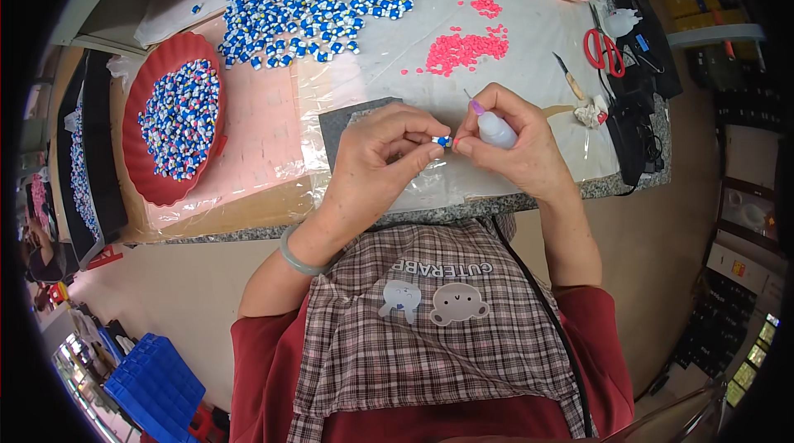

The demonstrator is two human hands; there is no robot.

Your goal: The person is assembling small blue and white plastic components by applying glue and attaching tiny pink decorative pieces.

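Observation:
Between thumb and forefinger, my left hand (376,149) pinches a small blue-and-white piece (442,142). My right hand (525,145) grips a small translucent squeeze bottle (496,130) with a purple collar and a thin needle tip pointing up and away. Its thumb and fingertip also pinch a tiny pink piece (456,143) right beside the blue-and-white one; whether the two touch I cannot tell. Farther off lies a scatter of flat pink pieces (463,52). Many more blue-and-white pieces (289,21) are spread at the far left of the table.
A red scalloped tray (136,158) at the left holds many blue-and-white pieces, some with pink. A dark grey pad (335,124) lies beside my left hand. At the right are a pointed tool with a wooden handle (571,77), red-handled scissors (604,52) and a white bottle (622,23).

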